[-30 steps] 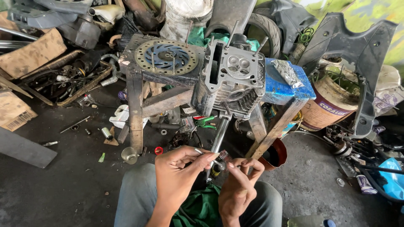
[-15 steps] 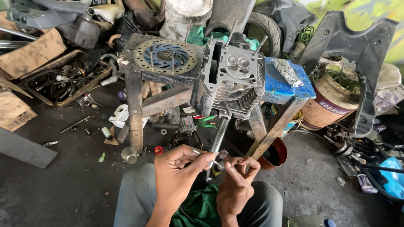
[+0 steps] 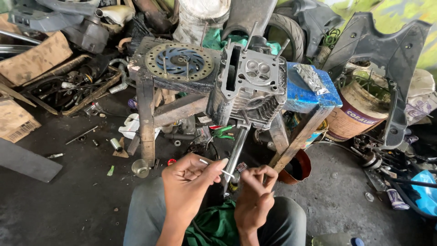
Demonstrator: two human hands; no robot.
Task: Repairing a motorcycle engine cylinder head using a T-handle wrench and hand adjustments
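My left hand pinches a thin metal rod between thumb and fingers, low in the middle of the head view. My right hand is beside it, fingers curled around a small dark part at the rod's tip; what that part is I cannot tell. Both hands hover over my knees and a green cloth. Just above them a grey engine cylinder head rests on a wooden stool, with a long metal bar hanging down from it toward my hands.
A brake disc lies on the stool's left side. A blue seat pad with a foil packet is on the right. Scrap parts, cardboard, a tyre, a bucket, a black body panel and loose tools ring the dirty floor.
My hands have shifted slightly; the right hand's fingers have closed in nearer to the rod's tip. Everything else is still.
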